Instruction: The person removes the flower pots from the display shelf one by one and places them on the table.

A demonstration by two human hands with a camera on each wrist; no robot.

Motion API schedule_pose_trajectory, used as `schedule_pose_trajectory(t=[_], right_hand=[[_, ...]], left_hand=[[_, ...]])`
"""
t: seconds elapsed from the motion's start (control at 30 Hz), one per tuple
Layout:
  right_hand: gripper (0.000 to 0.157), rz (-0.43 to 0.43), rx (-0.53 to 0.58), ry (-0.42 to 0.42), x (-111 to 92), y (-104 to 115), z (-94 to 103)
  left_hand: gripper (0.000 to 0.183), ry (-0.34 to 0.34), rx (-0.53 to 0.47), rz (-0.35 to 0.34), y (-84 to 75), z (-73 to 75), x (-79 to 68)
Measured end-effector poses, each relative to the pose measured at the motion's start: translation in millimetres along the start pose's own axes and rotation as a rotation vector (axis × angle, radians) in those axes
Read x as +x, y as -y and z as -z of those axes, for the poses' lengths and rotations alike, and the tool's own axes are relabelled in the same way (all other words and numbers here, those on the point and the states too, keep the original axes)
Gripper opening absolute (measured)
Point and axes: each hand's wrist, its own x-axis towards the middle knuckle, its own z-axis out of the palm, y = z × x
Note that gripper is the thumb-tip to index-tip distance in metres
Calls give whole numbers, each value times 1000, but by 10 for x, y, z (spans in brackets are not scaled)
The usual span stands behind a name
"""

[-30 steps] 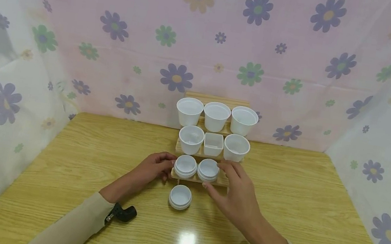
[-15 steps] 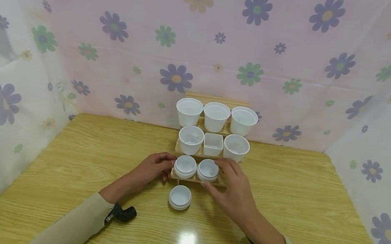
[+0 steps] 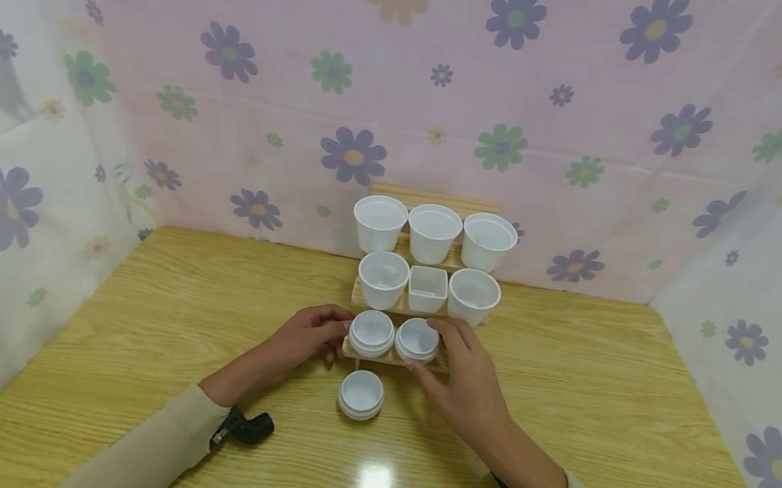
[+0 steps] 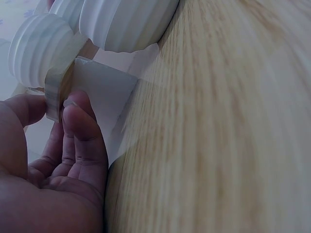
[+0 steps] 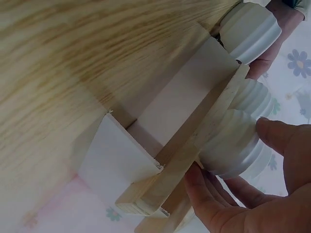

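Note:
A tiered wooden rack (image 5: pixel 155 189) with white end supports bears rows of white pots. On its lowest step stand two ribbed round pots, the left pot (image 3: pixel 372 332) and the right pot (image 3: pixel 417 337). My right hand (image 3: pixel 472 387) holds the right pot, thumb on the near side and fingers behind; in the right wrist view the fingers reach beneath it beside the step's edge. My left hand (image 3: pixel 298 344) pinches the left end of the lowest step (image 4: pixel 54 92) between thumb and fingers. A third ribbed pot (image 3: pixel 361 395) sits on the table in front of the rack.
On the middle step, a square pot (image 3: pixel 426 288) stands between two round pots. Three taller pots, one a white cup (image 3: pixel 433 233), fill the top step. The wooden table (image 3: pixel 242 272) meets a flowered cloth backdrop (image 3: pixel 267 107) behind the rack.
My right hand has shifted slightly left, its fingertips moving further around the right pot's rim. The left hand and the other pots stay where they were.

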Motion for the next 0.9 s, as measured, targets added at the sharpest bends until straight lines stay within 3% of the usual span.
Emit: schedule_pose_trajectory(t=[0.9], right_hand=[[61,43,-5,-11,-44,0,38]], left_hand=[[35,-2,-16,18,-25,-12,-22]])
